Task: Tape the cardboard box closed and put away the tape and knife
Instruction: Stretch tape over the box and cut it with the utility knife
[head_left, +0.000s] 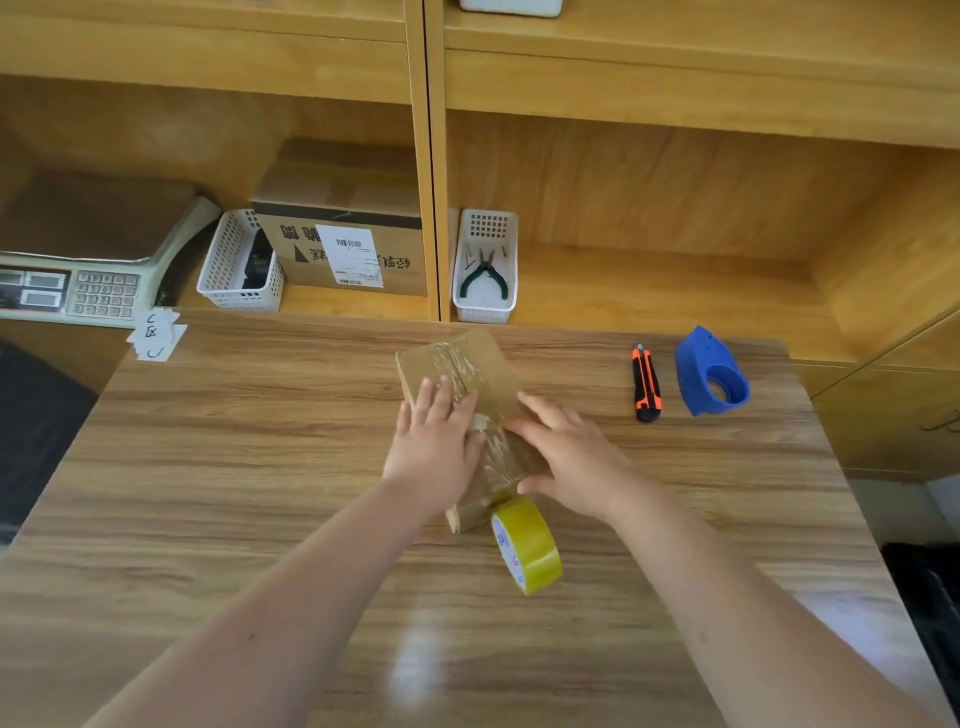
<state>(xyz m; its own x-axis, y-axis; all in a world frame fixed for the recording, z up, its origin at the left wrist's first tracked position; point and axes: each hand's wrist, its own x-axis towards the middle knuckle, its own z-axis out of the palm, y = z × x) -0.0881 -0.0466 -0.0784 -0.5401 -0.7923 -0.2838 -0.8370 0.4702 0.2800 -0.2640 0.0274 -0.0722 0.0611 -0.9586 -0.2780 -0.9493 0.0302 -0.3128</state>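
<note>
Small brown cardboard box (470, 374) lies mid-table on the wood-grain tabletop (260, 467), long axis running away from the viewer, slightly turned. A strip of clear glossy tape (460, 371) runs along its top seam and down the near end. Left hand (434, 447) lies flat on the box's left half, fingers spread and extended, palm down, gripping nothing. Right hand (569, 460) presses flat on the right near side of the box, fingers loosely spread, thumb toward the tape roll; no grasp seen. Between the two hands a small white tape tab or crumple shows on the seam; cannot tell what it is. Both hands cover most of the near half of the box. Yellow-brown roll of packing tape (527, 545) stands on edge, touching the near end of the box, just below the right hand. To the right, well apart from the box: orange-and-black utility knife (645, 383) lying flat, and just beside it a blue plastic tape dispenser (711, 374). At the back, under the wooden shelf unit: white perforated basket (485, 306) holding green-handled pliers (484, 278); a larger printed cardboard carton (343, 244) with a white shipping label; a second white basket (228, 270) with a dark object inside; a pale electronic scale (78, 280) with keypad at far left. White paper slips (156, 335) with handwriting sit at the table's far left corner.
</note>
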